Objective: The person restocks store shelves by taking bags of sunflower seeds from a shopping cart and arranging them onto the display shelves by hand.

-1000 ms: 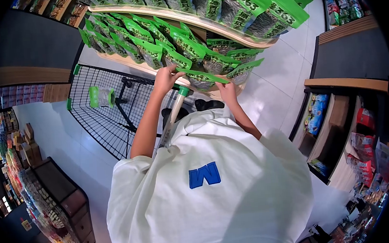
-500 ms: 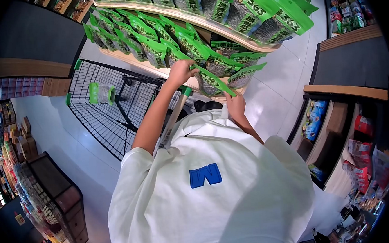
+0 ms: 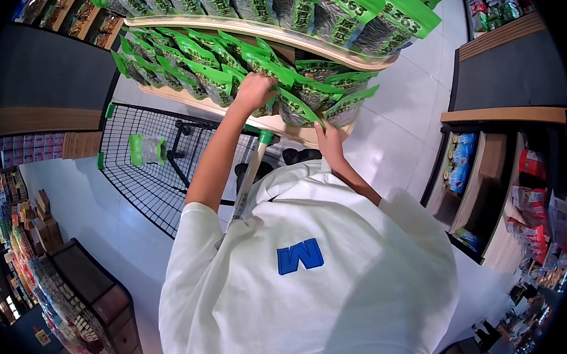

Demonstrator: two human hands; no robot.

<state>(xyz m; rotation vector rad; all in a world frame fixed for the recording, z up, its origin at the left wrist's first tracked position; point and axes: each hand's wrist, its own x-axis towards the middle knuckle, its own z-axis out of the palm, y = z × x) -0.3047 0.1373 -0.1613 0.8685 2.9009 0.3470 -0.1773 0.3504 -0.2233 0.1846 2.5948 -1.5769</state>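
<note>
A green-topped bag [image 3: 296, 107] stands at the front of the lower shelf, its top edge slanting down to the right. My left hand [image 3: 257, 91] is closed at the upper left end of that edge. At the lower right end my right hand [image 3: 326, 134] pinches the corner. Similar green bags [image 3: 208, 80] fill the lower shelf to the left, and another bag [image 3: 351, 106] leans just right of the pinched one. Beneath my left forearm runs the handle [image 3: 256, 159] of a shopping cart.
The wire cart [image 3: 149, 180] at the left holds one green and clear bag [image 3: 147, 149]. An upper shelf edge [image 3: 253, 29] with larger green bags overhangs the lower one. Shelving [image 3: 487, 176] stands at the right, and a display counter [image 3: 100, 288] at the lower left.
My left hand moved up and left, then the view shifted slightly. The held bag was drawn out toward me half a second ago and now sits back nearer the shelf row.
</note>
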